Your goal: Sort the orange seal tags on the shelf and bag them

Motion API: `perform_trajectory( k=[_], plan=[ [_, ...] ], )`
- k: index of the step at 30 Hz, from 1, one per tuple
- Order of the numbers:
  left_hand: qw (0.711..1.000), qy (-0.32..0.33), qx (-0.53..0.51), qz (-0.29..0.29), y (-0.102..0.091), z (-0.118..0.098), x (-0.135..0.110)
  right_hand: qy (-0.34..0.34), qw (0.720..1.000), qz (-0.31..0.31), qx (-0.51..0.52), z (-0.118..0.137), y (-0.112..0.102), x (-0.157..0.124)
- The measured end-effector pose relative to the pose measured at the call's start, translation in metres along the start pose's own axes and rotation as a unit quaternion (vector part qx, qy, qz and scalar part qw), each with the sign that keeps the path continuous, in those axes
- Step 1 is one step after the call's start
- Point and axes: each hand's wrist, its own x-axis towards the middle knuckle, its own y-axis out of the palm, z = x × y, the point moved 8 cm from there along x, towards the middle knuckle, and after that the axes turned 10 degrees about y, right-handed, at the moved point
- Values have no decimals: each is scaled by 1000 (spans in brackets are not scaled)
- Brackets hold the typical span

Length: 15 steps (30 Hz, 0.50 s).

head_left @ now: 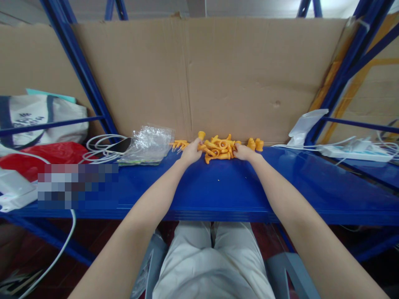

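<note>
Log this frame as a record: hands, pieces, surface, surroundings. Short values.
left hand: at left edge of the orange pile; hand touches it, grip unclear
right hand: at the pile's right edge; hand touches it, grip unclear
loose pieces: small orange pieces left of left hand; orange pair right of right hand
surface: blue shelf
behind: cardboard panel
left side: clear plastic bag, white cable
right side: white power strip
</note>
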Motion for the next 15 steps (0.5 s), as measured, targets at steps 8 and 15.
perform_trajectory(
  k=[8, 15],
  plan=[
    [980, -38, -188, -44, 16, 17, 7, -7, 1000, -3, 9, 0, -1, 0],
    [938, -107, -325, -57, 28, 24, 8, -3, 1000, 12, -4, 0, 1, -1]
  ],
)
